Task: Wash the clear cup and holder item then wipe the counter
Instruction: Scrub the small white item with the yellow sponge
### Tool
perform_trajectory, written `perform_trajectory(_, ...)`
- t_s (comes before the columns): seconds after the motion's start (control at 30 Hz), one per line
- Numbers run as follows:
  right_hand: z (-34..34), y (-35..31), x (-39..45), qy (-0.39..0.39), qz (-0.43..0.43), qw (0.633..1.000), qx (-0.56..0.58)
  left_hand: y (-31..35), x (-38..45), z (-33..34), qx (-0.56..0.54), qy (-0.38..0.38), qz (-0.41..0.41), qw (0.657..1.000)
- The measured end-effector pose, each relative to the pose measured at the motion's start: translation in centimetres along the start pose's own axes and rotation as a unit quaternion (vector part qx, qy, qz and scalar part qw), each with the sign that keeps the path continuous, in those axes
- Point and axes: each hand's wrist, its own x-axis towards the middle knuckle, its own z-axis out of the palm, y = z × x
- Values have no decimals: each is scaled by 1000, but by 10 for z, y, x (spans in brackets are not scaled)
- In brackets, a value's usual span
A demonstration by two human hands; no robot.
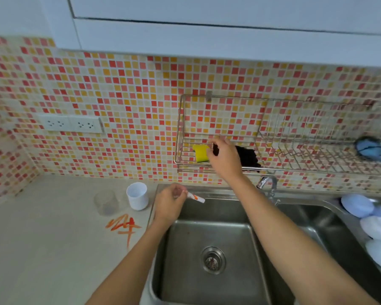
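Observation:
A clear cup (pixel 106 202) stands on the pale counter (pixel 42 238) beside a white holder cup (pixel 138 195), both left of the sink (pixel 211 234). Orange scribbles (pixel 124 226) mark the counter in front of them. My left hand (pixel 169 205) hovers over the sink's back left corner and pinches a white marker with orange smears (pixel 196 197). My right hand (pixel 224 157) reaches up into the wire wall rack (pixel 180 128). Its fingers curl over the left end of a black cloth (pixel 249 158), right next to a yellow sponge (pixel 200 153).
A chrome faucet (pixel 267 182) stands behind the sink, under my right forearm. A blue brush (pixel 371 148) lies at the rack's right end. Pale blue and white dishes (pixel 359 204) are stacked at the right of the second basin. Wall sockets (pixel 70 124) sit at left.

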Motion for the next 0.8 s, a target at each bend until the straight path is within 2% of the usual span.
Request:
perform_trajectory(0.17, 25, 18, 56, -173, 21, 980, -90, 3, -2, 13, 6, 6, -27, 1000)
perform_trajectory(0.27, 39, 23, 72, -216, 43, 968, -124, -2, -1, 23, 5, 21, -53, 998)
perform_trajectory(0.5, 70, 27, 84, -183, 34, 970, -154, -9, 2, 38, -5, 45, -84, 995)
perform_trajectory(0.63, 47, 16, 69, -92, 12, 996, 15, -14, 3, 45, -35, 64, -99, 992)
perform_trajectory(0.73, 13, 13, 36, -3, -22, 990, 143, -23, 6, 58, -62, 81, -110, 989)
perform_trajectory(0.8, -6, 19, 4, 33, -44, 982, 179, -28, 5, 66, -69, 84, -115, 987)
